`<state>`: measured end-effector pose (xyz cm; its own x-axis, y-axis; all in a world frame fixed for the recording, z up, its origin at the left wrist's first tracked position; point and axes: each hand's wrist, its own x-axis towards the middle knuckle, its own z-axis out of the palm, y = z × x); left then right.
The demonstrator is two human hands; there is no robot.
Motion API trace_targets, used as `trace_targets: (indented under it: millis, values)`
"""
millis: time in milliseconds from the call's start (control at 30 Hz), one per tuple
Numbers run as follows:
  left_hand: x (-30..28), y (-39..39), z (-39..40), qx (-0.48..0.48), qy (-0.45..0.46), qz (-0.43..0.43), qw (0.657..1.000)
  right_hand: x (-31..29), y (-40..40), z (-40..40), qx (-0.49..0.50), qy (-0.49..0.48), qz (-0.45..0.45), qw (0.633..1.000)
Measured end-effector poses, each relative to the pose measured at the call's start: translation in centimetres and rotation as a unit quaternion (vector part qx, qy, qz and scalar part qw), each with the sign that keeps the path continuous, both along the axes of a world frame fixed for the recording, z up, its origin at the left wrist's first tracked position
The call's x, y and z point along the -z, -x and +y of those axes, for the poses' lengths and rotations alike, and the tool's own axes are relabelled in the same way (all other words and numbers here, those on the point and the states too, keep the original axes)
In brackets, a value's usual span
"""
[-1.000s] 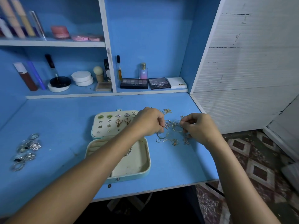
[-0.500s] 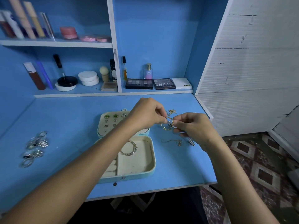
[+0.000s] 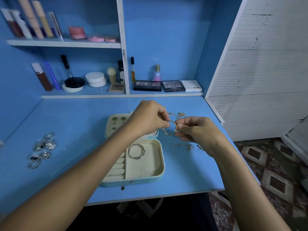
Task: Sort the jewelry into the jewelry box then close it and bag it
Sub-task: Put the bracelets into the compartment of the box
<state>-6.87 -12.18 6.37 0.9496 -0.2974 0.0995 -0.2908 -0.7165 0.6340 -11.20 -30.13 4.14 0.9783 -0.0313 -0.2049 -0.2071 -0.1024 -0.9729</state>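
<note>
- Nearest, the pale blue open jewelry box lies on the blue tabletop; a silver bangle sits in its large compartment, below and left of the hands.
- Above the tabletop, just right of the box lid, the left hand and right hand both pinch a thin gold bangle; the left hand is nearer the box.
- A thin silver chain necklace lies beneath the right hand.
- Against half a second ago, the bangle hangs free of the tangled chains.

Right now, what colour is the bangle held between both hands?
Gold, seen in the head view: the bangle is pinched by the left hand and right hand.
</note>
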Motion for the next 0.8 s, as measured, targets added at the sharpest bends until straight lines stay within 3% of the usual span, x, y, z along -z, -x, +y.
trace_targets:
  millis: [200, 367, 567, 800]
  values:
    - [0.2, 0.6, 0.8, -0.014, 0.004, -0.004, 1.000, -0.2, 0.3, 0.7, -0.028, 0.000, 0.003, 1.000]
    - [-0.5, 1.5, 2.5, -0.016, -0.073, 0.013, 0.997, -0.1, 1.2, 1.5, -0.068, 0.089, -0.042, 0.993]
    - [-1.1, 2.5, 3.6, -0.026, -0.163, 0.034, 0.986, -0.3, 2.7, 2.6, -0.146, 0.270, -0.105, 0.946]
    - [0.6, 3.3, 2.9, -0.040, -0.163, 0.041, 0.985, -0.5, 3.4, 3.9, -0.214, 0.382, -0.120, 0.891]
